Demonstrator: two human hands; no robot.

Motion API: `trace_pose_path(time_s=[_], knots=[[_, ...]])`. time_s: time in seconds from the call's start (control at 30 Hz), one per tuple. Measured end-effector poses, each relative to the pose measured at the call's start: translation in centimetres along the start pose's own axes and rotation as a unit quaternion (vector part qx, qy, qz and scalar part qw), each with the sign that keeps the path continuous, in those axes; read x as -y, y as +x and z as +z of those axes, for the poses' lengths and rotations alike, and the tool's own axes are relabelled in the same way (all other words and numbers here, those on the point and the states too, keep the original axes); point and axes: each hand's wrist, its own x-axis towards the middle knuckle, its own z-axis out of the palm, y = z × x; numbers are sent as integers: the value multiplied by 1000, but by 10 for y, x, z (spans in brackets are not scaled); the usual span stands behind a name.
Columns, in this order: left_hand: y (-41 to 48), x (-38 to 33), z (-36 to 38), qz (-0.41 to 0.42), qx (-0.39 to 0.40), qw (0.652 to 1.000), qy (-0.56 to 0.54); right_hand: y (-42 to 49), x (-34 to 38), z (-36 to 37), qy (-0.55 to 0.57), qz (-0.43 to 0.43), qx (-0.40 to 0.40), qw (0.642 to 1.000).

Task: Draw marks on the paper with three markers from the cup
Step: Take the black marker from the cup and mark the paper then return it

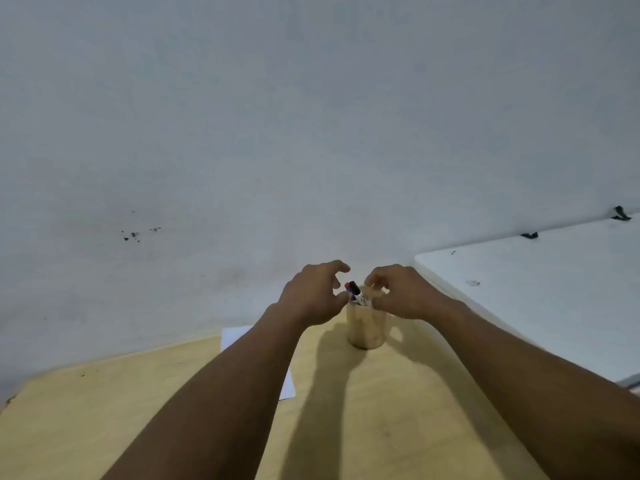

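Note:
A pale wooden cup (366, 327) stands upright on the wooden table (104, 410), near the wall. Markers (356, 293) with red, black and blue caps stick out of its top. My left hand (313, 294) hovers just left of the cup's rim with curled, spread fingers, close to the marker caps. My right hand (398, 292) is at the rim on the right, its fingers bent near the markers; whether it grips anything is not clear. A white sheet of paper (239, 336) lies on the table left of the cup, mostly hidden under my left forearm.
A white wall (311, 133) with a few dark specks rises right behind the table. A white surface (536, 296) adjoins on the right, with small dark clips along its far edge.

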Motion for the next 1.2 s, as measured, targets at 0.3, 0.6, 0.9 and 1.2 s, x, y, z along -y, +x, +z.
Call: trace_pose_path(time_s=[0.3, 0.6, 0.9, 1.2], knots=[[41, -1, 15, 15, 23, 999, 21, 26, -19, 20, -33, -2, 20, 999], [35, -15, -31, 17, -60, 993, -102, 19, 3, -7, 69, -33, -27, 997], [-15, 9, -101, -52, -97, 973, -202, 10, 83, -34, 180, -57, 34, 982], [-89, 97, -118, -159, -42, 919, -358, 8, 143, 12, 405, 19, 215, 888]])
